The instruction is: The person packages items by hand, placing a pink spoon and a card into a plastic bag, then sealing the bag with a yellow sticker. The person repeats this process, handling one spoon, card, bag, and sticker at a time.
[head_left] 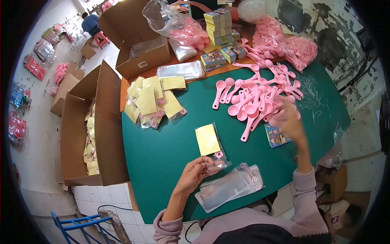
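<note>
My left hand (191,174) is closed, pinching the end of a clear plastic bag (220,164) on the green table. Inside that bag lie a yellow card (207,140) and a pink spoon (219,154), of which only the handle end shows. A stack of flat clear bags (231,189) lies just right of this hand. My right hand (293,124) is smeared by motion at the right edge of the pink spoon pile (256,97). Below it is a blue printed card stack (276,137), partly covered. Whether the right fingers hold anything is not visible.
Filled bags with yellow cards (150,99) are heaped at the table's left, beside a tall open cardboard box (111,134). Another box (142,61), card stacks (219,26) and bagged pink spoons (298,51) stand behind. Thin clear strips (313,97) lie at right.
</note>
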Demonstrator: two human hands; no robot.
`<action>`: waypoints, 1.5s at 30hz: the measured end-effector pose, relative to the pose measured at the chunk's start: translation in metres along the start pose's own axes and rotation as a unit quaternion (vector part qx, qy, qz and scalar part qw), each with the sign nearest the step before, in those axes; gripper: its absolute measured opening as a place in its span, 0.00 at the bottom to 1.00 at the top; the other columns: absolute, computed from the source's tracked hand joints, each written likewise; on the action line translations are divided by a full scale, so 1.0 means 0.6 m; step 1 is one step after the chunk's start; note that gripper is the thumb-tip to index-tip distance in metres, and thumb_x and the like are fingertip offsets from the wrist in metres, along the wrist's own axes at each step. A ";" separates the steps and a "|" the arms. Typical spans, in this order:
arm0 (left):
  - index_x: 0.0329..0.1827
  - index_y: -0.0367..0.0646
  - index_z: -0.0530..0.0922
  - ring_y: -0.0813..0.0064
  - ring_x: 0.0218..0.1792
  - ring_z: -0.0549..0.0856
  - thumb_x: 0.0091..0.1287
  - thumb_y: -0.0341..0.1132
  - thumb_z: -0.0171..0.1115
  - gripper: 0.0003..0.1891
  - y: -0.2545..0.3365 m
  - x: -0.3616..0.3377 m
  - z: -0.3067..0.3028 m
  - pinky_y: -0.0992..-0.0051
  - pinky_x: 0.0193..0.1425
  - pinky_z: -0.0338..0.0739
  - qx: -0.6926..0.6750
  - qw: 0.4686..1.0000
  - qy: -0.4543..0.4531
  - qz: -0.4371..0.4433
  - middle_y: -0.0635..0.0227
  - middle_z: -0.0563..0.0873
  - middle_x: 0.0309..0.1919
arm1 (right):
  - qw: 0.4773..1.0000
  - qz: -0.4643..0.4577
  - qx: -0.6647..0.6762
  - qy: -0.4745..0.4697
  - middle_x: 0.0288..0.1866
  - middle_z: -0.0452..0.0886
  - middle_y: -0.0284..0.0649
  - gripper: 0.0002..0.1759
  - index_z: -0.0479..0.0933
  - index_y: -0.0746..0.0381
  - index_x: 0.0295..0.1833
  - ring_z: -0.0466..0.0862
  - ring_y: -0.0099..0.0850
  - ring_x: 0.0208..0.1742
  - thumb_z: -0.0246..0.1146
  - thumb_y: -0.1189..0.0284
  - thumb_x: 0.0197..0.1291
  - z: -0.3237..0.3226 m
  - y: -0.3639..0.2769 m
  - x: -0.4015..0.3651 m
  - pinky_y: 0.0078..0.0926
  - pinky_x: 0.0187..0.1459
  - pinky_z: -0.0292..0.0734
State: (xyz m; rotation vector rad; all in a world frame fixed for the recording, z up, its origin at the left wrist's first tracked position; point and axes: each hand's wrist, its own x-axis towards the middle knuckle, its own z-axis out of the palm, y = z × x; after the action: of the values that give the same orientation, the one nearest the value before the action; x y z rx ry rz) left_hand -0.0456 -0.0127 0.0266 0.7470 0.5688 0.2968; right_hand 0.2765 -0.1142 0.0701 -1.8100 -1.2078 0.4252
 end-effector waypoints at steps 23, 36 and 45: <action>0.35 0.33 0.75 0.82 0.34 0.80 0.61 0.27 0.61 0.06 -0.012 0.022 0.014 0.81 0.35 0.82 0.427 0.866 0.184 0.187 0.67 0.81 0.34 | 0.934 0.149 0.255 -0.201 0.26 0.78 0.34 0.07 0.71 0.68 0.37 0.78 0.18 0.27 0.58 0.74 0.61 0.214 -0.066 -0.061 0.16 0.29 0.76; 0.33 0.37 0.69 0.84 0.34 0.80 0.62 0.27 0.60 0.08 -0.016 0.024 0.022 0.83 0.30 0.77 0.252 0.921 0.241 0.173 0.70 0.78 0.30 | 0.935 0.180 0.260 -0.160 0.25 0.77 0.35 0.08 0.66 0.64 0.35 0.77 0.18 0.20 0.60 0.77 0.58 0.217 -0.074 -0.058 0.14 0.20 0.70; 0.55 0.38 0.70 0.83 0.35 0.78 0.60 0.26 0.61 0.19 -0.015 0.024 0.008 0.85 0.33 0.75 0.369 0.890 0.205 0.175 0.65 0.78 0.45 | 0.953 0.124 0.168 -0.219 0.26 0.77 0.36 0.13 0.72 0.61 0.50 0.78 0.22 0.23 0.60 0.75 0.58 0.200 -0.088 -0.053 0.20 0.22 0.71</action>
State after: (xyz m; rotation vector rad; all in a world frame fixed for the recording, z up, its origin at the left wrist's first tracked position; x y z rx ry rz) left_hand -0.0307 -0.0156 0.0178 1.5540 0.9699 0.5945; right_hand 0.1497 -0.0771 0.0421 -1.6150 -1.1100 1.1541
